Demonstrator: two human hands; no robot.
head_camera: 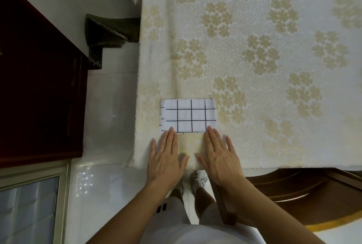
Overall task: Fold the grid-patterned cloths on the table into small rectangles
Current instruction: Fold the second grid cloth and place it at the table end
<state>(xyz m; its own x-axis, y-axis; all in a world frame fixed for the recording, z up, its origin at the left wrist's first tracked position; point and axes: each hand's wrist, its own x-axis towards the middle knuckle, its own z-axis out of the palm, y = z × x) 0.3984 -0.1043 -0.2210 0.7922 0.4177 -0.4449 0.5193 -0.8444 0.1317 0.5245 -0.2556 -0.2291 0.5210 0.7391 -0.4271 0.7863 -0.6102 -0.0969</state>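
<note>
Folded cloth flattened near the table's front-left corner

The grid-patterned cloth [188, 115] is pressed at its near edge by the flat, open left hand [166, 157] and right hand [219, 155] (nothing gripped); release seems due next.

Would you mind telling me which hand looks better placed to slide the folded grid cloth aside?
Left, marginally. The left hand lies flat with fingertips on the grid cloth at its near-left corner, nearest the table edge. The right hand touches the near-right corner.
</note>
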